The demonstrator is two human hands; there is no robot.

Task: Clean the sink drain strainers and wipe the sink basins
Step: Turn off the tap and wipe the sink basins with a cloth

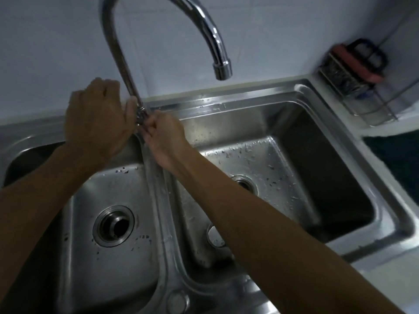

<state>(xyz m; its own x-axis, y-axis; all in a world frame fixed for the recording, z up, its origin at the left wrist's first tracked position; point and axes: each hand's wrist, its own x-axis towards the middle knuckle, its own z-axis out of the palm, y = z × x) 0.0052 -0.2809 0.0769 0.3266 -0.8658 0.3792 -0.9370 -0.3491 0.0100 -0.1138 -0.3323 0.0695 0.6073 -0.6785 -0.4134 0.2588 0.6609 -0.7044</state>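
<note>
A steel double sink lies below me. The left basin (108, 184) has an open drain (114, 225) with no strainer visible in it. The right basin (272, 159) is wet, and my right forearm partly covers its drain (246, 184). A tall chrome faucet (158, 10) arches from the divider, its spout (223, 69) over the right basin, with no water running. Both my hands meet at the faucet's base. My left hand (97, 116) wraps the base from the left. My right hand (165, 137) pinches the fitting from the right.
A wire rack (353, 87) on the wall at the back right holds a red-and-black sponge or brush. White counter surrounds the sink; a dark area lies at the far right edge. A round plug or cap (178, 301) sits on the front rim of the divider.
</note>
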